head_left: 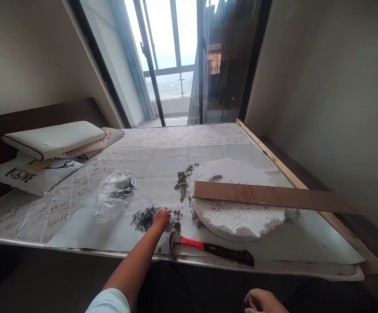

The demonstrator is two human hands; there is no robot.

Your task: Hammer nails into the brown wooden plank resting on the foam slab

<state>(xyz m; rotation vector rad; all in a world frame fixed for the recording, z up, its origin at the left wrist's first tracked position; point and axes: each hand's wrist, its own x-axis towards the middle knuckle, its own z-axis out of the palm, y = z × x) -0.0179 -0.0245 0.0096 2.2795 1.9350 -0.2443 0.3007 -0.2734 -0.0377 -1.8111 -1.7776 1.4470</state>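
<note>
- Nails (143,218) were partly covered by the left hand (162,218), fingers bunched; any grip could not be told.
- The right hand (263,301) was held loosely curled, contents hidden.

Head view; forward-down over mattress (175,135), seemingly near.

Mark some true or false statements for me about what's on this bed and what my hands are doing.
1. The hammer has a red and black handle. True.
2. The right hand is holding the hammer. False: it is apart from the hammer, at the bottom edge of the view.
3. The brown board lies across the white slab. True.
4. The left hand is at the pile of nails. True.
5. The clear plastic bag lies right of the nails. False: it lies to their left.
</note>
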